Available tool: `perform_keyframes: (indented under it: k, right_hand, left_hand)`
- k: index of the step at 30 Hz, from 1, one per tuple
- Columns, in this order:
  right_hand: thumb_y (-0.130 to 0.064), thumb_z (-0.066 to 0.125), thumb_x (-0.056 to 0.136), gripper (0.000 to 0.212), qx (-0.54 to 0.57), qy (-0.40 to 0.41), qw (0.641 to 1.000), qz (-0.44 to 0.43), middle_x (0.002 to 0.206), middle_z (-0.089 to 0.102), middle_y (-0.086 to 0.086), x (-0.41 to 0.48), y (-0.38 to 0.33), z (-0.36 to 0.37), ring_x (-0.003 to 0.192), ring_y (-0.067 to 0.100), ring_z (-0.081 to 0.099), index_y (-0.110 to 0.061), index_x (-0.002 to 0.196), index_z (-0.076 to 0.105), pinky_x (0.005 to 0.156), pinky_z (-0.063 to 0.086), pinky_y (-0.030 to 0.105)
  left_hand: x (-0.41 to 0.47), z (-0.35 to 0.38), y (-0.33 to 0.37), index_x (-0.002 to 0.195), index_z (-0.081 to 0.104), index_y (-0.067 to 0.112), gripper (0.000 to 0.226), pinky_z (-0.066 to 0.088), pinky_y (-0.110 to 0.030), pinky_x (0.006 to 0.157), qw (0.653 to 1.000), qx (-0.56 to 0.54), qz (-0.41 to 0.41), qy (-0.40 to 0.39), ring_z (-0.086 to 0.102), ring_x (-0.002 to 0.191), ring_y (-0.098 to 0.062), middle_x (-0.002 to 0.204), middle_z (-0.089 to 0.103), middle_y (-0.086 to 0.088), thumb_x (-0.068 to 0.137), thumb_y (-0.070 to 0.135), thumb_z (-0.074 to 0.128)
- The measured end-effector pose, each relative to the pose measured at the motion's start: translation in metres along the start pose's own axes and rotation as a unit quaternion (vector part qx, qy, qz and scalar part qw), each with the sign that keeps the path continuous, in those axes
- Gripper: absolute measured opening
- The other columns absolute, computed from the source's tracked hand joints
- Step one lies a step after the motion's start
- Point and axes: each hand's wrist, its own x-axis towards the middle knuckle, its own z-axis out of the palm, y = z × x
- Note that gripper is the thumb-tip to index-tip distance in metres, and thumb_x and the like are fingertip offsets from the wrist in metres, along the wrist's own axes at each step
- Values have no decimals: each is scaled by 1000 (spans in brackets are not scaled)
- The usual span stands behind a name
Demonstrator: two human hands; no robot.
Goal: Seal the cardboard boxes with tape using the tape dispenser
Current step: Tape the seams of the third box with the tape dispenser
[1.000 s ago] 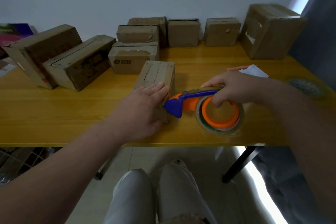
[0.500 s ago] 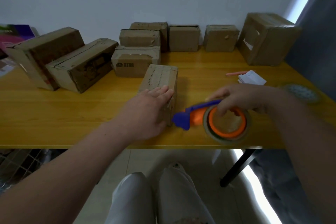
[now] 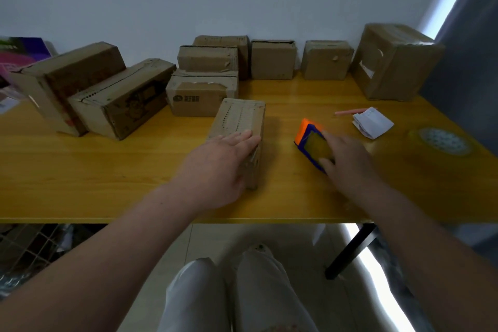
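Observation:
A small cardboard box point(image 3: 239, 118) lies lengthwise on the yellow table point(image 3: 107, 170), near the front edge. My left hand point(image 3: 215, 167) rests flat on its near end, fingers straight. To the right, the orange and blue tape dispenser point(image 3: 312, 143) stands on edge on the table, turned so its tape roll faces me. My right hand point(image 3: 347, 161) grips the dispenser from the near right side, fingers curled round it. A gap of bare table separates dispenser and box.
Several more cardboard boxes point(image 3: 204, 94) line the back and left of the table, with a large one point(image 3: 396, 62) at the far right. A folded paper point(image 3: 373, 124), a pink pen point(image 3: 350, 112) and a spare tape roll point(image 3: 442, 141) lie at right.
My right hand has swung the dispenser away from the box's near end, up and rightwards, and turned it on edge. My left hand has stayed on the box.

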Motion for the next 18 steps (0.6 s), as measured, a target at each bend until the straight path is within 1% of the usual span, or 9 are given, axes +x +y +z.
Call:
perform_keyframes:
  k: [3,6,8,9,11,13,15,17,18]
  right_hand:
    - [-20,61,89,64,-58,-13,998,-17,126,49,7,-6,-5,11,115,25,45,-21,146,30,86,40,34]
    - [-20,64,86,59,-109,44,992,-47,115,49,7,-11,-17,9,105,24,44,-17,140,41,77,33,29]
    - [-15,64,85,55,-52,87,992,-78,116,53,10,-17,-34,5,105,26,46,-12,137,47,81,37,31]
    - [-12,63,87,53,-8,92,991,-92,120,54,11,-20,-44,2,110,26,46,-11,138,47,87,38,31]
    - [-11,57,91,56,69,59,990,-111,135,50,8,-26,-68,-2,124,22,42,-12,143,39,98,32,26]
    - [-12,53,93,62,117,0,985,-129,144,42,1,-34,-88,0,132,17,37,-16,148,26,101,29,23]
    - [-13,52,94,69,138,-53,980,-133,146,39,-2,-40,-102,5,129,16,40,-18,152,14,102,34,24]
    - [-14,52,93,76,144,-81,979,-121,145,39,-2,-45,-107,9,123,16,46,-18,152,6,97,43,25]
    - [-13,52,92,75,140,-88,979,-120,145,40,-3,-46,-105,11,120,17,49,-18,153,8,95,45,26]
  left_hand:
    - [-1,-2,-3,149,16,36,79,11,-21,102,999,-35,6,-12,24,140,-9,156,20,12,84,35,60]
    - [1,-13,-8,146,31,36,65,23,-24,107,988,-147,-16,-48,30,136,-8,152,30,14,86,37,58]
    - [4,-21,-11,137,47,35,46,33,-15,90,969,-236,-52,-47,40,120,-2,142,45,13,92,37,51]
    - [6,-25,-12,132,54,33,39,34,-11,80,961,-265,-67,-35,43,111,-2,135,52,11,94,37,48]
    - [9,-28,-12,126,60,27,34,34,-8,72,956,-281,-84,-19,46,102,-2,125,60,6,97,34,43]
    - [9,-28,-11,124,63,23,35,38,-14,71,956,-279,-90,-19,49,102,-4,123,61,5,98,33,42]
    - [10,-26,-12,122,65,22,34,37,-18,76,957,-275,-94,-18,49,106,-4,125,62,6,98,31,43]
    - [12,-25,-15,121,65,24,33,35,-15,79,953,-284,-97,-28,46,111,-2,127,60,9,98,30,44]
    - [13,-25,-18,122,65,25,32,34,-11,78,951,-292,-97,-38,45,113,-1,129,59,11,97,28,44]
